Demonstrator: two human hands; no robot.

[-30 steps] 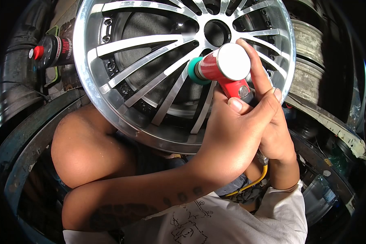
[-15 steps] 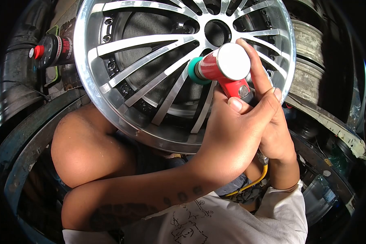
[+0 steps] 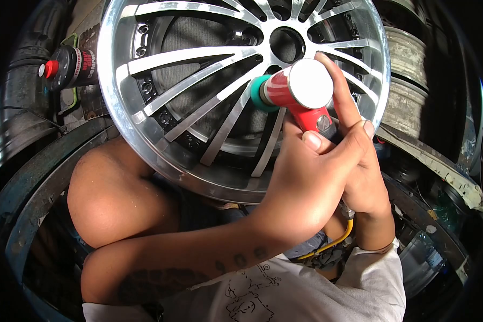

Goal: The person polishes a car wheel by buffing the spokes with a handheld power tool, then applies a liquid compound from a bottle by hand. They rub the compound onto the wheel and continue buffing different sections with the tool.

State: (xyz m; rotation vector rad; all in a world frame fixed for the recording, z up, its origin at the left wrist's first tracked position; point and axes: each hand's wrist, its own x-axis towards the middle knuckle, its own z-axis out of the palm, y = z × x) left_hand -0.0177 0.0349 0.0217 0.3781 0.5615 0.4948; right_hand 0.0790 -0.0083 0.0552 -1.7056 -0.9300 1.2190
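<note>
A red air polisher with a white round top and a green pad is held in both hands over the lower spokes of a shiny multi-spoke wheel rim. The pad lies against a spoke just below the hub. My left hand is closed round the tool's neck, thumb up. Behind it my right hand wraps the handle, one finger stretched up beside the white top. A yellow hose runs from the handle's lower end.
A black bottle with a red cap lies left of the rim. Stacked wheels stand at the right. A plastic bottle is at the lower right. My bare knee is under the rim's left side.
The polisher and both hands have shifted very slightly right and down; the pad is still at the same spoke. The grip is unchanged.
</note>
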